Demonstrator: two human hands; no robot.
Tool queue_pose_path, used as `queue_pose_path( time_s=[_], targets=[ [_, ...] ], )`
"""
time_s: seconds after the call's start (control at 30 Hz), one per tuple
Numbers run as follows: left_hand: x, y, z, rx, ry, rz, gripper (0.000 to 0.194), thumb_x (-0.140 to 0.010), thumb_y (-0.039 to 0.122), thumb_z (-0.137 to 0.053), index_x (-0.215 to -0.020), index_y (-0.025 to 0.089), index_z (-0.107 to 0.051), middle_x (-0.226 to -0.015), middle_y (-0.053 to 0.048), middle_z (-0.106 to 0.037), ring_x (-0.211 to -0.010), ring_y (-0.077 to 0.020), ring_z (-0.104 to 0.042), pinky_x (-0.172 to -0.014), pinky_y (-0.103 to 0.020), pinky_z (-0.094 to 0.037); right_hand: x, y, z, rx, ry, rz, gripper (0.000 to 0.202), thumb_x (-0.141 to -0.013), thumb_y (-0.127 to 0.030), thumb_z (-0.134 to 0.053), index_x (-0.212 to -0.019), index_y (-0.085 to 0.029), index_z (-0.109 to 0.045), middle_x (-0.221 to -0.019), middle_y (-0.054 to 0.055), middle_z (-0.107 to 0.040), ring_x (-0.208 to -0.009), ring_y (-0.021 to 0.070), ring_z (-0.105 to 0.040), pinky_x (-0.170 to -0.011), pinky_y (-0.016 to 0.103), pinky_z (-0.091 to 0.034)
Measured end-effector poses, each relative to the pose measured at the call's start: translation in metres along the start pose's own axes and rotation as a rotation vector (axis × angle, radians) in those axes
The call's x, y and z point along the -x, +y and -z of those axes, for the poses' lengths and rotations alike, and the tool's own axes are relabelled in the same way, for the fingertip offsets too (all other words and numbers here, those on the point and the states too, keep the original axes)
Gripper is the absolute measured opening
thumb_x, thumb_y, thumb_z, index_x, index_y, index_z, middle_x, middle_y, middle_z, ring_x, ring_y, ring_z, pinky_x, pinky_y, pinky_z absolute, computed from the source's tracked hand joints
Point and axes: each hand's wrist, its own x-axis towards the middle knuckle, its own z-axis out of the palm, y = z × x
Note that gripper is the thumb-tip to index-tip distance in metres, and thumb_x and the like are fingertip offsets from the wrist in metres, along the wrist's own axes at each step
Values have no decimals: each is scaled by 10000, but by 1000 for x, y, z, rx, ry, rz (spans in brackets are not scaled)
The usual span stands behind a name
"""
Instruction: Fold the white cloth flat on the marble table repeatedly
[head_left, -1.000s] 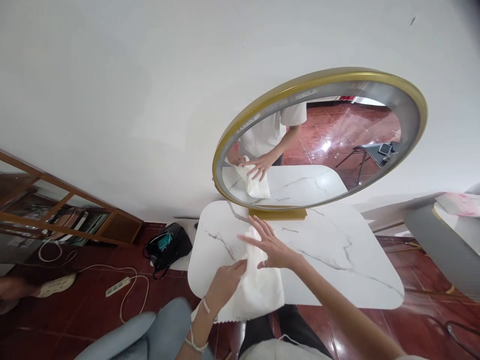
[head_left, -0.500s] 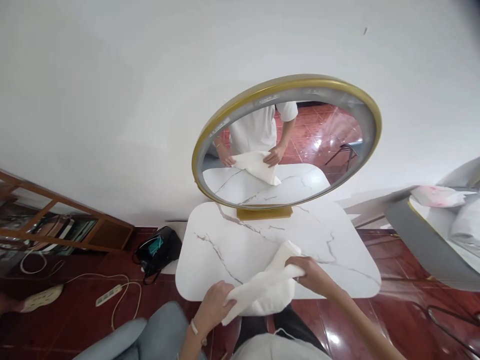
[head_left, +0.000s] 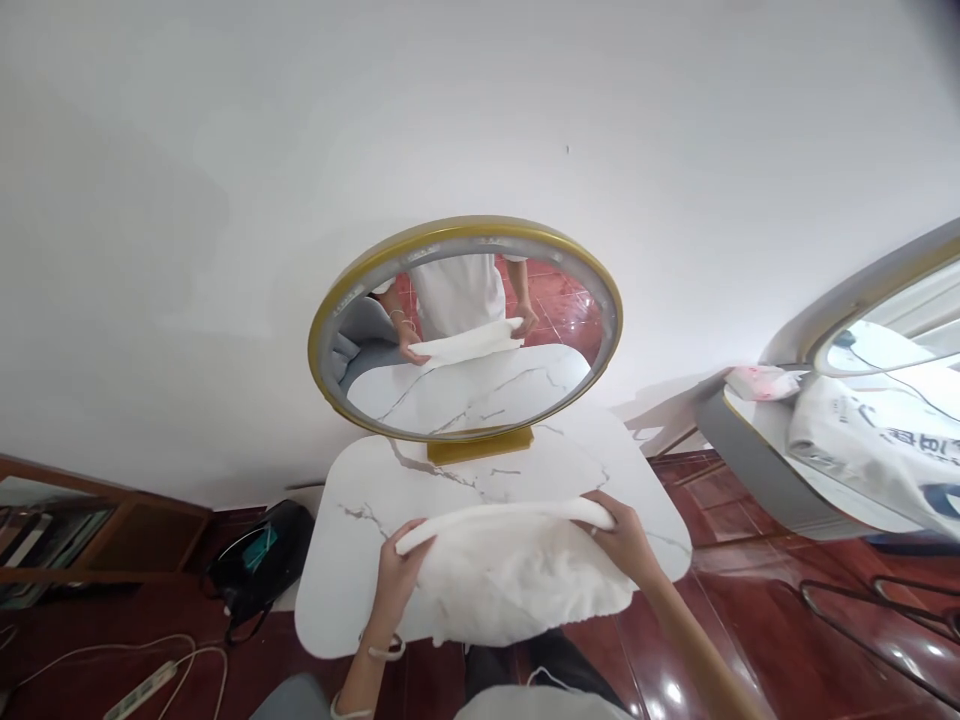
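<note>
A soft white cloth (head_left: 517,580), its upper edge gathered or folded into a thick band, stretches between my hands above the near part of a marble-patterned table (head_left: 330,560). My left hand (head_left: 401,560) is closed on the left end of that band, thumb hidden in part. At the right end, my right hand (head_left: 621,538) grips the band between thumb and fingers. Below it, the rest of the cloth hangs in wrinkles over the table's front edge towards my lap. What kind of cloth item it is cannot be made out.
An oval gold-rimmed mirror (head_left: 465,225) stands on the table's far side and reflects my hands. A black bag (head_left: 262,570) sits on the floor at left, near a power strip (head_left: 142,690). At right, another table (head_left: 750,460) bears white fabric (head_left: 862,440).
The cloth was twisted and bunched diagonally; now its band runs nearly straight between my hands, with the body spread below. My hands have moved apart. The view has turned to the right.
</note>
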Motion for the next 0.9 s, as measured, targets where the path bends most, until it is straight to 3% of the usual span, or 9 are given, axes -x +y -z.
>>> queue_pose_path(
  time_s=[0.13,0.23,0.37,0.47,0.53,0.6,0.73,0.8,0.9],
  targets=[
    [-21,16,7,35,152,-108,485,-630,569,-675,-895,164,-663,-834,-59,-690,-778,-214,-631,-685,-302,-522,-45,-25,-10,57,-174,166,227,-732,-196,-434,-867,-214,-616,-805,10,-659,-750,169,-593,-683,271,-459],
    [-38,37,24,-19,271,-218,465,-666,573,-646,-888,164,-654,-806,-48,-667,-766,-204,-609,-695,-304,-508,-78,-54,-17,83,-106,246,315,-728,-167,-448,-1002,-233,-590,-879,10,-657,-792,168,-595,-714,272,-458],
    [-67,68,47,-168,731,-373,428,-704,549,-624,-876,158,-656,-908,-65,-617,-874,-221,-572,-849,-370,-471,-119,-100,-33,142,49,403,465,-771,-193,-511,-1229,-238,-445,-1049,36,-622,-849,168,-587,-746,275,-453],
    [-90,83,56,-366,1015,-455,368,-711,507,-632,-777,146,-663,-948,-76,-529,-926,-224,-519,-912,-385,-431,-140,-124,-55,353,35,545,363,-758,-106,-464,-1096,-224,-527,-987,37,-602,-837,176,-547,-730,283,-435],
    [-101,86,58,-438,1045,-434,327,-738,462,-608,-763,143,-673,-876,-60,-498,-860,-211,-519,-861,-370,-451,-146,-130,-75,479,106,554,323,-714,-45,-443,-944,-221,-586,-922,44,-576,-868,198,-507,-768,315,-416],
    [-109,84,56,-457,1043,-372,289,-769,418,-576,-779,149,-682,-811,-44,-498,-773,-197,-532,-790,-356,-472,-146,-129,-97,485,320,452,289,-702,-36,-442,-850,-220,-609,-945,67,-535,-926,225,-464,-817,362,-394],
    [-112,76,50,-461,1011,-321,244,-792,380,-557,-776,168,-677,-864,-59,-567,-790,-202,-581,-768,-352,-500,-143,-118,-138,162,736,182,202,-757,-131,-444,-850,-228,-595,-958,80,-432,-924,238,-445,-798,393,-410],
    [-112,73,46,-378,965,-330,262,-787,400,-566,-784,156,-664,-964,-74,-571,-788,-188,-609,-726,-332,-532,-147,-116,-154,-53,810,72,164,-771,-215,-468,-917,-229,-540,-969,79,-416,-918,231,-460,-787,383,-437],
    [-117,68,40,-33,880,-302,347,-778,446,-587,-926,135,-620,-1158,-102,-492,-719,-142,-654,-601,-279,-563,-157,-117,-175,-393,814,-189,320,-785,-352,-510,-1057,-231,-393,-953,66,-429,-862,203,-489,-748,360,-485]
  ],
)
